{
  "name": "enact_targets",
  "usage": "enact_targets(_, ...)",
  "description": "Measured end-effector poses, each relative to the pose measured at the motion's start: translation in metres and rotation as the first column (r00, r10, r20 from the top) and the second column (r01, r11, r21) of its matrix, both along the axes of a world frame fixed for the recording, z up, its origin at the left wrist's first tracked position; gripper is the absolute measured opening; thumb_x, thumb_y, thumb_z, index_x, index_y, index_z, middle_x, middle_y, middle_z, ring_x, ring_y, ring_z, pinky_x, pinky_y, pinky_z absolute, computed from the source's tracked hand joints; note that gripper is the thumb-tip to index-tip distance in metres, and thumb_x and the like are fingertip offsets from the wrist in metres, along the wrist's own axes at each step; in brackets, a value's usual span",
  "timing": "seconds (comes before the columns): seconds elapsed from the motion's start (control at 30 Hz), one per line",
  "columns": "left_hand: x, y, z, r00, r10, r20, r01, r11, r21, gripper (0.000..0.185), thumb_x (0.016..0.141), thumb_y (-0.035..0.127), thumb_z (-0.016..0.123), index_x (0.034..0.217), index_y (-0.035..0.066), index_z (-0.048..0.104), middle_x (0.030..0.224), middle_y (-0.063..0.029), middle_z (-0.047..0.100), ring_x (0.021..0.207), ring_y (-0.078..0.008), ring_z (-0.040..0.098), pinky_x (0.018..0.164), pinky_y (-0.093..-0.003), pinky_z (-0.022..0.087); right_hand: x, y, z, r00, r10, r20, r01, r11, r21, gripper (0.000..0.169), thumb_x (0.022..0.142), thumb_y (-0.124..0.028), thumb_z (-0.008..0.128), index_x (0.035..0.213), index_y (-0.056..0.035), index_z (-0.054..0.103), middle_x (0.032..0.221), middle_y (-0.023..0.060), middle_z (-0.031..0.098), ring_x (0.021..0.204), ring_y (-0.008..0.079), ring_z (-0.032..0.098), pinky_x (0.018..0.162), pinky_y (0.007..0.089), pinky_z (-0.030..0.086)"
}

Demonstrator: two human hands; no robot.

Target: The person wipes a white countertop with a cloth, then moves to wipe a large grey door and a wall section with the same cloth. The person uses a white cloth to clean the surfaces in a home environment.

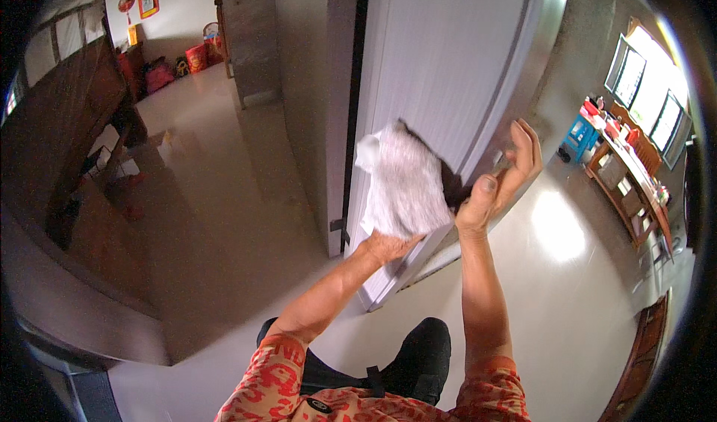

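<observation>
A folded white cloth (406,184) is in my left hand (392,246), held in front of the pale wood-grain door (448,46). It covers most of that hand's fingers; whether it presses on the door is hard to tell. My right hand (498,189) is at the door's long edge, thumb spread from the other fingers, with nothing seen in its grasp. Contact between this hand and the edge is unclear. A small metal lock plate (497,157) shows beside it. Between the cloth and my right thumb is a dark patch (452,184), partly hidden.
The door stands ajar beside its frame (343,114), with a hinge (338,225) low down. Through the doorway, a dark wooden bed-like frame (78,102) and red bags (159,76) are visible. To the right, a cluttered wooden table (630,170) stands beneath a bright window (650,80).
</observation>
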State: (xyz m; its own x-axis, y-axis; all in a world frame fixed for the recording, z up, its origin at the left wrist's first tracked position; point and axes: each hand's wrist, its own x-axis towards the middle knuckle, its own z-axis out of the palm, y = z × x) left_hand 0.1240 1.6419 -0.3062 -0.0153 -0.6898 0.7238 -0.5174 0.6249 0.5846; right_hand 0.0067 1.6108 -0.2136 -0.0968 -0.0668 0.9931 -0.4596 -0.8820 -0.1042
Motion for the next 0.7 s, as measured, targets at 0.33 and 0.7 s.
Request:
enact_targets(0.33,-0.008,0.029,-0.142,0.954,-0.083,-0.287,0.160,0.953,0.258,0.051,0.080,0.015,0.060,0.125,0.006,0.037,0.121,-0.0099,0.042,0.111,-0.0237,0.043,0.096,-0.0359,0.037,-0.021,0.019,-0.055,0.996,-0.023,-0.091,0.021,0.999,-0.025,0.063,0.082,-0.054,0.042,0.120,-0.0040,0.045,0.129,0.0176,0.036,0.123,0.0305,0.028,0.099,0.0473,0.018)
enact_targets(0.7,-0.011,0.125,0.018,0.403,-0.499,-0.767,0.739,0.671,-0.049,0.083,0.068,0.057,0.058,0.131,0.007,0.037,0.127,-0.0094,0.044,0.119,-0.0232,0.040,0.096,-0.0411,0.036,-0.033,0.110,-0.072,0.964,0.265,-0.007,-0.265,0.962,-0.072,0.050,0.066,-0.019,0.069,0.112,-0.0091,0.055,0.116,0.0168,0.049,0.109,0.0352,0.041,0.091,0.0480,0.032)
